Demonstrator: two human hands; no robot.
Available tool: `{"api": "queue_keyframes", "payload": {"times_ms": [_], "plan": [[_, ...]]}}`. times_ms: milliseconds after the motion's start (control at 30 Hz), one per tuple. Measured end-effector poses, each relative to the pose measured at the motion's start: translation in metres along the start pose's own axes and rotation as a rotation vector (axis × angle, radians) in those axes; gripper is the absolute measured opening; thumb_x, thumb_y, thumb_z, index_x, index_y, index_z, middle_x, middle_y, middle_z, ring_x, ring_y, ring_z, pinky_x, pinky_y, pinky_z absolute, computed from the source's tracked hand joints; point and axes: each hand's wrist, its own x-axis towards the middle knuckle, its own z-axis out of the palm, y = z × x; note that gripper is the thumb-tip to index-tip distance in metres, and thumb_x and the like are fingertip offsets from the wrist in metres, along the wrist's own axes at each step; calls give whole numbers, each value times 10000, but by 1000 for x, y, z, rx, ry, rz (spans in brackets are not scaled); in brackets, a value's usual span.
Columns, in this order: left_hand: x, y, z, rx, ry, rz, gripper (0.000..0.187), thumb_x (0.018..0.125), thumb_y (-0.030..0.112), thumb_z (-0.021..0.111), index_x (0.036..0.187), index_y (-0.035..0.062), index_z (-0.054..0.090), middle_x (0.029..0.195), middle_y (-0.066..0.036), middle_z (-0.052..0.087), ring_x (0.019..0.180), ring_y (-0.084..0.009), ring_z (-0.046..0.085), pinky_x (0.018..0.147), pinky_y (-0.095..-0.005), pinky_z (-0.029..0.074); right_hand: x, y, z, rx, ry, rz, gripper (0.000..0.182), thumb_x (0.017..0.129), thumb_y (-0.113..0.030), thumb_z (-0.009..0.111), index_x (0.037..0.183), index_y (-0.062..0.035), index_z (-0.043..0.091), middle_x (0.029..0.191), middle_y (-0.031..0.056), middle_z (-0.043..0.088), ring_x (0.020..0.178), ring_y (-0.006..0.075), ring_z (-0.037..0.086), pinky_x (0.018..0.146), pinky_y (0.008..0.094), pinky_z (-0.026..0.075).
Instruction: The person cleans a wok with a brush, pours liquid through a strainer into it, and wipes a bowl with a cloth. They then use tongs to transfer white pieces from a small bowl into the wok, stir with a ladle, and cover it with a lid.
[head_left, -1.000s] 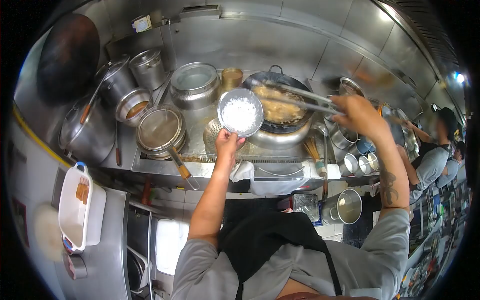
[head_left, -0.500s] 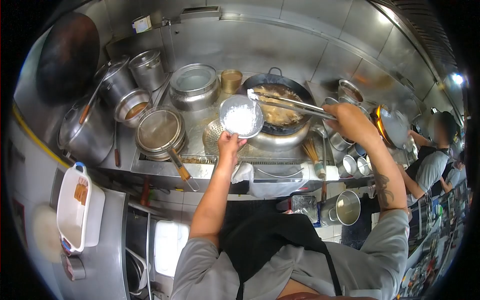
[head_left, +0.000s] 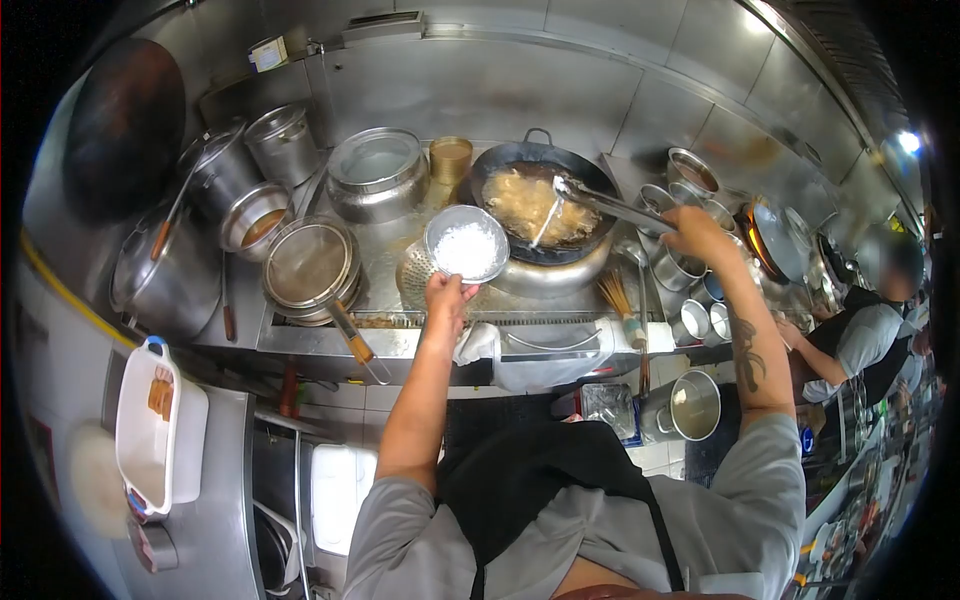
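Note:
My left hand (head_left: pixel 450 298) grips the near rim of a small metal bowl (head_left: pixel 500 232), thumb on top. White powder (head_left: pixel 463 250) lies in it. My right hand (head_left: pixel 698 236) is closed around metal tongs (head_left: pixel 622 208), whose tips reach over a dark wok (head_left: pixel 488 163). Just under the tips, a thin white-coated strip (head_left: pixel 546 222) hangs over the wok. Golden pieces fry in bubbling oil (head_left: pixel 525 195) there. Left of the wok, a perforated skimmer (head_left: pixel 413 275) is partly covered by the bowl.
A lidded pot (head_left: pixel 378 195) and a tin can (head_left: pixel 449 160) stand behind the bowl. Strainers (head_left: pixel 310 262) rest at the left, a bamboo brush (head_left: pixel 622 305) at the stove's front edge. Metal cups crowd the right side, where a co-worker (head_left: pixel 865 335) stands at another wok.
The tongs have moved right, from over the bowl to over the middle of the wok. A white strip now hangs below their tips. The bowl has shifted slightly left in view.

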Motion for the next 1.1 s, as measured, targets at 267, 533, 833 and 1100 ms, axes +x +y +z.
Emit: {"api": "queue_keyframes", "payload": {"times_ms": [267, 533, 833, 1100], "plan": [[-16, 18, 4, 4, -9, 27, 37, 858, 11, 502, 872, 38, 482, 899, -108, 592, 769, -206, 620, 675, -340, 556, 8, 43, 69, -122, -45, 192, 304, 699, -197, 692, 942, -18, 650, 909, 214, 642, 898, 359, 613, 799, 439, 476], [-20, 30, 4, 12, -67, 121, 56, 863, 8, 511, 834, 39, 474, 868, -76, 579, 741, -166, 616, 648, -280, 570, -22, -20, -30, -20, 230, -26, 341, 733, -150, 686, 1024, 11, 613, 884, 232, 630, 887, 379, 604, 791, 429, 465], [-35, 34, 15, 35, -124, 274, 101, 862, -11, 521, 807, 54, 467, 903, -76, 583, 766, -140, 603, 636, -272, 565, -33, -102, -49, -8, -30, -341, 370, 703, -109, 698, 1047, -9, 602, 853, 216, 621, 824, 378, 593, 743, 426, 461], [-36, 33, 14, 65, -134, 298, 123, 871, 6, 523, 794, 67, 450, 901, -79, 594, 755, -148, 611, 638, -281, 565, -32, -118, -39, -130, -33, -366, 327, 721, -100, 684, 1030, -14, 625, 854, 188, 630, 835, 367, 592, 746, 429, 467]]}}
